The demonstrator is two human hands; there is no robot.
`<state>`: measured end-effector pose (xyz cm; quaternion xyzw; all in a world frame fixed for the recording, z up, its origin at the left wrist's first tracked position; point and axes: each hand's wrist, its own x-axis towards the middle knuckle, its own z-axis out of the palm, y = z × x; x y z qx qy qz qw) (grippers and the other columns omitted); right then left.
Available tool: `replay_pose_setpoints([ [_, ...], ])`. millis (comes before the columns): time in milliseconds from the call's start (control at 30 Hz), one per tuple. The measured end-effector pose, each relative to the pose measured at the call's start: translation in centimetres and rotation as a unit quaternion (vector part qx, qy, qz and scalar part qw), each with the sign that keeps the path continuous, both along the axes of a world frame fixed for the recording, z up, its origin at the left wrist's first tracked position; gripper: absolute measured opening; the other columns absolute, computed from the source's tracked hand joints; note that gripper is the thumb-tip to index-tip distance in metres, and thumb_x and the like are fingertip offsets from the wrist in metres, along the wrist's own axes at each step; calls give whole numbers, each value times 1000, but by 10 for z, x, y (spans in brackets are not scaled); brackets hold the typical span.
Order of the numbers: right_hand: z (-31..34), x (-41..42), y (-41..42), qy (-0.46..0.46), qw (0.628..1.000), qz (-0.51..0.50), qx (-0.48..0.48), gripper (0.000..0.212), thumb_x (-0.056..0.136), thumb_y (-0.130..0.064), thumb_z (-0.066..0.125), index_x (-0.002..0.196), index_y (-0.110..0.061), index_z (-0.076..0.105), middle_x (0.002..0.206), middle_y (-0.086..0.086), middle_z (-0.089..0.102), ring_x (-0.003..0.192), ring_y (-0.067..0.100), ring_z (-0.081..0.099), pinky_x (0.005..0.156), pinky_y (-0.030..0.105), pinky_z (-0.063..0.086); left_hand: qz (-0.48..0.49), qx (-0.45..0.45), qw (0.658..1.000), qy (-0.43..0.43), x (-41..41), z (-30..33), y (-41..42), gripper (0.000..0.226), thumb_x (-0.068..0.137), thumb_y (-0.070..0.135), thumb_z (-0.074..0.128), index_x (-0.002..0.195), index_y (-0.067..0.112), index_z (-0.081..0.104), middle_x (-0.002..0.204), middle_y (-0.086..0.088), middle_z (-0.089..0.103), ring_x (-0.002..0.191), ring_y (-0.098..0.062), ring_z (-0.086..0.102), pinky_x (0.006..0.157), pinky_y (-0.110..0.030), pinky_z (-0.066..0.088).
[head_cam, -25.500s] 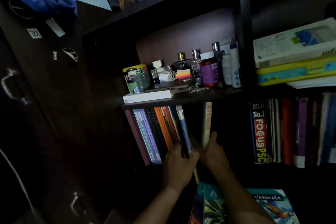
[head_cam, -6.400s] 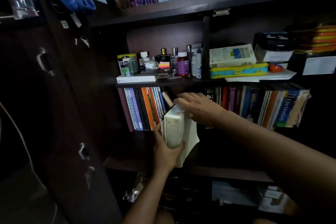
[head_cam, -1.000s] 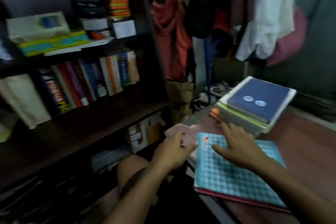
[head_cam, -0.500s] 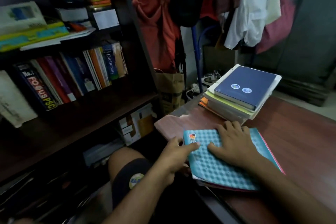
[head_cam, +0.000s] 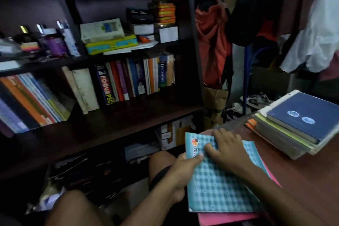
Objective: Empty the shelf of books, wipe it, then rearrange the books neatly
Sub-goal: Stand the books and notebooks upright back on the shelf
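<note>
Both hands on a teal checked notebook (head_cam: pixel 222 178) lying flat at the near left edge of a reddish-brown table (head_cam: pixel 302 176), on top of a pink folder (head_cam: pixel 229 219) w/ its edges poking out below & right. Right hand (head_cam: pixel 226 149) lies palm-down on the cover, fingers spread & straight, pressing, not gripping. Left hand (head_cam: pixel 182 169) is at the notebook's left edge: thumb on top of the cover, other fingers under/behind the edge, so it pinches that edge. Notebook's near part overhangs the table edge a bit.

Far right on the table: a stack of books (head_cam: pixel 297 130), dark blue hardcover on top, well apart from the teal one.

Left of the table stands a dark wooden bookshelf (head_cam: pixel 113 124). Middle shelf holds upright/leaning books: a slanted group of thin notebooks (head_cam: pixel 31 101) far left, then a thick cream book (head_cam: pixel 85 91) leaning left, then a row incl. a black "FOCUS PSC" spine (head_cam: pixel 105 86) & a blue "Dictionary" (head_cam: pixel 162 71). Gap btw the slanted group & the cream book. Shelf above: bottles (head_cam: pixel 55 42) on the left, a white box on a yellow case (head_cam: pixel 111 43) in the middle, orange tins stacked further right. Clothes (head_cam: pixel 212 42) hang right of the shelf. Person's bare knees show at the bottom.
</note>
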<state>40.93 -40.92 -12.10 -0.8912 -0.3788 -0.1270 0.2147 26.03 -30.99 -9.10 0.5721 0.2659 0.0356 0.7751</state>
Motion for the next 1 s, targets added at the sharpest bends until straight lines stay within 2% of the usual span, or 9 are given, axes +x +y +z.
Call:
replay_pose_setpoints([
  [233, 44, -39, 78, -3, 991, 73, 114, 53, 77, -61, 50, 119, -28, 52, 114, -5, 45, 105, 19, 44, 87, 38, 37, 238, 52, 962, -127, -43, 28, 83, 29, 99, 21, 63, 124, 7, 60, 105, -15, 76, 94, -34, 75, 85, -55, 60],
  [300, 54, -57, 104, 109, 979, 100, 142, 48, 79, -64, 55, 116, -32, 49, 109, -8, 47, 103, 18, 49, 87, 41, 44, 331, 89, 923, -176, -52, 37, 103, 23, 100, 17, 63, 122, 9, 60, 102, -13, 77, 93, -34, 75, 83, -57, 60],
  [400, 86, -84, 146, 421, 871, 168, 189, 50, 87, -56, 67, 122, -29, 44, 108, -2, 58, 94, 14, 63, 81, 46, 56, 435, 140, 855, -247, -64, 44, 126, 30, 98, 10, 64, 125, 22, 58, 108, -7, 75, 94, -29, 74, 76, -49, 62],
  [500, 107, -102, 194, 493, 825, 208, 182, 53, 92, -49, 66, 132, -25, 39, 108, -6, 60, 88, 7, 64, 69, 31, 50, 489, 159, 811, -278, -78, 43, 153, 49, 95, 0, 63, 130, 30, 47, 117, -5, 70, 99, -24, 72, 77, -43, 61],
  [600, 98, -119, 239, 412, 863, 263, 125, 53, 93, -40, 68, 136, -21, 44, 119, -5, 53, 97, 10, 59, 76, 27, 48, 532, 139, 802, -234, -97, 28, 189, 69, 91, -8, 63, 139, 36, 42, 127, -5, 66, 108, -24, 69, 88, -46, 58],
  [667, 73, -124, 259, 334, 888, 317, 7, 56, 91, -38, 71, 138, -17, 48, 131, 0, 53, 112, 15, 57, 92, 27, 47, 557, 108, 804, -178, -112, 15, 209, 57, 89, -3, 68, 127, 35, 51, 119, -9, 70, 101, -28, 71, 85, -51, 60],
  [800, 42, -140, 275, 213, 878, 388, -179, 61, 90, -44, 65, 144, -21, 44, 147, 5, 33, 142, 22, 30, 113, 33, 34, 558, 102, 822, -41, -159, 0, 243, 18, 89, 20, 74, 97, 19, 58, 96, -11, 72, 83, -27, 70, 71, -43, 57],
  [867, 42, -141, 282, 195, 875, 394, -203, 61, 92, -38, 61, 147, -22, 38, 154, 8, 24, 147, 24, 20, 115, 40, 32, 525, 126, 842, 9, -178, -3, 254, 21, 87, 28, 76, 89, 14, 60, 90, -11, 72, 79, -25, 69, 67, -39, 56],
  [1000, 49, -135, 296, 154, 860, 414, -256, 59, 91, -26, 60, 146, -20, 39, 158, 9, 27, 148, 29, 21, 116, 40, 32, 426, 209, 873, 112, -191, 1, 255, 34, 82, 36, 80, 103, 18, 60, 100, -9, 72, 85, -22, 70, 60, -33, 59],
])
